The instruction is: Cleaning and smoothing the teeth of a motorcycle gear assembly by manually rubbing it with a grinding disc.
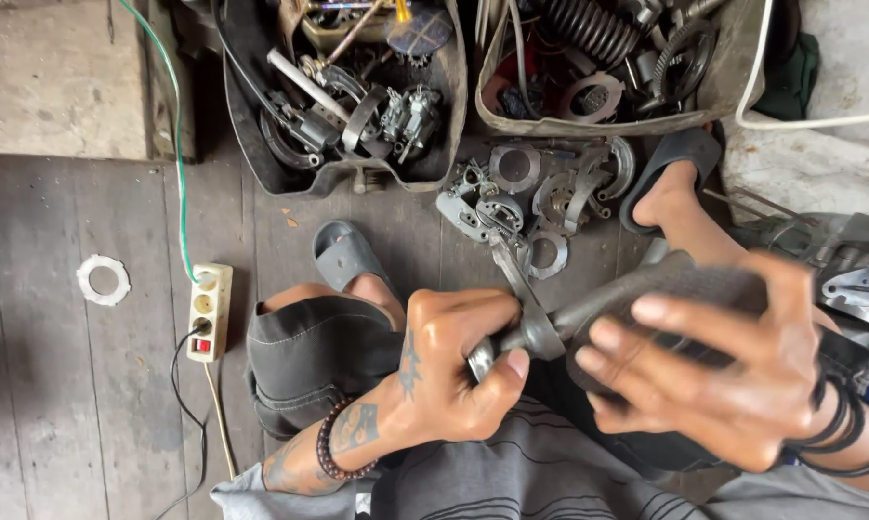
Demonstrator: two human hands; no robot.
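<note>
1. Down on the grey wooden floor (88,404), a person sits with knees up, feet in grey sandals (346,255), both hands working close over the lap.
2. Left hand (449,361): fingers clenched tight round the lower end of a grey metal handle (589,303), thumb pressed against its shiny tip.
3. Right hand (733,371): blurred, fingers curled over a dark rounded part (690,289) at the handle's upper end; it grasps that part, though how firmly I cannot tell.
4. That handle runs slantwise between the two hands, low end at the left fist, high end under the right palm, held above the knees and clear of the floor.
5. A flat wrench-like metal piece (512,274) sticks up from just behind the left knuckles towards the far side.
6. Beyond the hands, a heap of metal rings and plates (540,197) lies on the boards between the two feet.
7. Along the floor's far edge stand two dark tubs: the left tub (251,144) holds engine bits and a white tube, the right tub (733,77) holds a black coil spring (584,29) and gears.
8. Near the left edge of the floor, a white power strip (209,310) with a green cable (176,135); further out lies a white ring gasket (103,280).
9. Beaded bracelet (330,448) on the left wrist, black bands (854,424) on the right.
</note>
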